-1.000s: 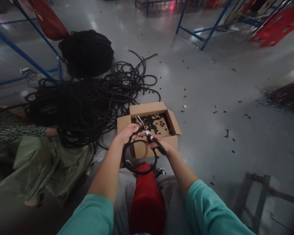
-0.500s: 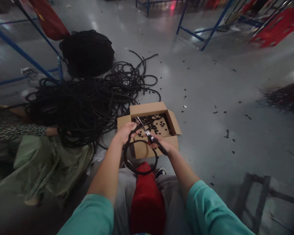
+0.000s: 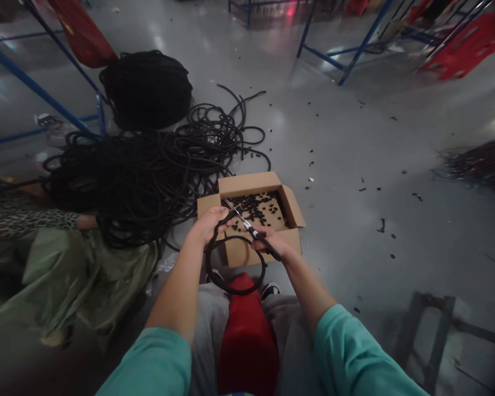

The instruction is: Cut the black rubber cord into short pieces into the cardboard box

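Black rubber tubing (image 3: 208, 263) hangs in a loop from my left hand (image 3: 213, 222), whose fingers are closed round it near its end. My right hand (image 3: 271, 242) grips scissors (image 3: 252, 231) by their black handles. Their metal blades point up and left, close to the tubing's end by my left fingertips. In this frame the blades look closed together; whether they touch the tubing I cannot tell. Beneath both hands stands an open cardboard box (image 3: 247, 177), with many short black cut pieces (image 3: 253, 206) scattered inside.
A large tangle of black tubing (image 3: 140, 170) lies left of the box, a thick black coil (image 3: 148, 91) behind it. Another person's sleeve (image 3: 28, 214) is at far left. Blue metal frames (image 3: 322, 58) stand at the back. A red object (image 3: 247, 341) sits between my legs.
The scissor blades have come together and shifted slightly up and left. The loop of tubing has swung a little left. Both hands stay in nearly the same place.
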### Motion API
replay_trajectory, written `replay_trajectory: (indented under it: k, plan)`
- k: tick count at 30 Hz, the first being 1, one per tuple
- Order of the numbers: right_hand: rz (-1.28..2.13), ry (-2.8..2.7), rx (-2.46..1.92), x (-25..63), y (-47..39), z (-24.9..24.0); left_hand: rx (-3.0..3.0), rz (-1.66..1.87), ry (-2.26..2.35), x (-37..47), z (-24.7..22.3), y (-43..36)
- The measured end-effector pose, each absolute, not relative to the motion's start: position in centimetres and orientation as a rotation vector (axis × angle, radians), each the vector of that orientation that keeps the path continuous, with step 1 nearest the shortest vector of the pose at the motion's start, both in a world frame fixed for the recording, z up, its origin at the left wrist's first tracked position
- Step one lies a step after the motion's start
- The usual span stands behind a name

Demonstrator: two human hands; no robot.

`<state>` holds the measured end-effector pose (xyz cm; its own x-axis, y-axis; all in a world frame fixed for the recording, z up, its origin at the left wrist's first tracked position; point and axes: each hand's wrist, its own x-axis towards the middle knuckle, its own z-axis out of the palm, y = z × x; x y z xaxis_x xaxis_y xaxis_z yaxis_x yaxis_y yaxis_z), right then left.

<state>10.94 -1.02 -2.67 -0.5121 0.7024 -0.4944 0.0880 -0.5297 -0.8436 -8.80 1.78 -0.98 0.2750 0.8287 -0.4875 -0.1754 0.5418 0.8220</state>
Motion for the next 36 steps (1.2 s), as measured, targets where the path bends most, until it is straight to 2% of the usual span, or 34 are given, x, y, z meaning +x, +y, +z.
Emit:
replay_trajectory:
  k: [7, 17, 36]
  plan:
    - [2.134, -1.084, -1.292, 10.7, -1.1, -2.5, 0.73, 0.774, 1.088, -8.5, -1.0, 1.8]
    - [1.982, -1.184, -1.313, 11.5, -0.9, -3.0, 0.63, 0.887, 1.131, -8.4, -1.7, 2.1]
    - [2.056, -1.212, -1.306, 11.5, -0.8, -3.4, 0.787, 0.968, 1.192, -7.9, -2.2, 2.0]
